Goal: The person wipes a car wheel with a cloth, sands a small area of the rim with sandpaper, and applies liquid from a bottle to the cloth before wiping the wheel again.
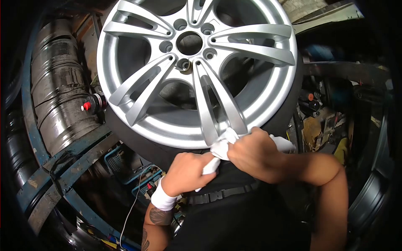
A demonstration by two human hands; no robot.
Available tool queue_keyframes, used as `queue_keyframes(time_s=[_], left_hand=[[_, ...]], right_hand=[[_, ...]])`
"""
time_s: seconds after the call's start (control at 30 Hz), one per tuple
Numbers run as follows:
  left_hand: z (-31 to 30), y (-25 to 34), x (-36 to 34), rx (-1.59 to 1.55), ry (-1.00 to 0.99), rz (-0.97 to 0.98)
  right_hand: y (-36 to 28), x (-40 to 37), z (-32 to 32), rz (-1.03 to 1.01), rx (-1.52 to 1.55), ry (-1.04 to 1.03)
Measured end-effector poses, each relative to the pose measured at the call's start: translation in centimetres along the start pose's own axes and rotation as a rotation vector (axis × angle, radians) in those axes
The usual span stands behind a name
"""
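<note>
Black clothing (243,219) with a buckled strap (216,195) lies nearest the head camera, below the left hand (184,172) and right hand (256,153), both closed around a bunched white cloth (220,149). Directly beyond the hands is a silver double-spoke alloy wheel (194,57), its near rim beside the cloth.

Smooth, silvery metal gleams on the alloy wheel (227,37) before you; your white cloth (220,149) looks soft and creased, your clothing (234,221) matt fabric, the stacked cylinders (62,83) shiny, smudged metal, the blue frame (88,142) scuffed, painted metal.
</note>
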State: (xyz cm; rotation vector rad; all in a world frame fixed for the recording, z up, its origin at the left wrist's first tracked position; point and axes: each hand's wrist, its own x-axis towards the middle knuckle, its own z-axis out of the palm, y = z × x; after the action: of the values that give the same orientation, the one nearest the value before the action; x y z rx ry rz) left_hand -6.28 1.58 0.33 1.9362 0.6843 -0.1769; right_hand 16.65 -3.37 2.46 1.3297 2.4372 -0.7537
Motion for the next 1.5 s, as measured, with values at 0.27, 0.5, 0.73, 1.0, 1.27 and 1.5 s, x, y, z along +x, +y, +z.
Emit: queue_keyframes(time_s=[0.27, 0.5, 0.73, 1.0, 1.27, 1.5], left_hand=[[0.4, -3.4, 0.0, -0.315, 0.54, 0.006], [1.3, -4.3, -0.2, -0.321, 0.514, 0.204], [2.1, -5.4, -0.4, -0.344, 0.583, 0.253], [0.4, -5.6, -1.9, -0.342, 0.802, 0.105], [-2.5, -8.2, 0.0, -0.387, 1.208, -0.044], [-2.2, -7.5, 1.9, -0.027, 1.165, -0.083]], right_hand=[[0.3, -0.3, 1.8, 0.142, 0.5, 0.17], [0.7, 1.6, 0.2, 0.136, 0.391, -0.032], [-1.0, 1.4, 0.5, 0.099, 0.138, 0.026], [0.7, 2.4, 1.1, 0.126, 0.111, -0.074], [-0.2, -4.2, 1.8, 0.2, -0.019, 0.245], [0.2, -2.4, 3.1, 0.032, 0.134, 0.384]])
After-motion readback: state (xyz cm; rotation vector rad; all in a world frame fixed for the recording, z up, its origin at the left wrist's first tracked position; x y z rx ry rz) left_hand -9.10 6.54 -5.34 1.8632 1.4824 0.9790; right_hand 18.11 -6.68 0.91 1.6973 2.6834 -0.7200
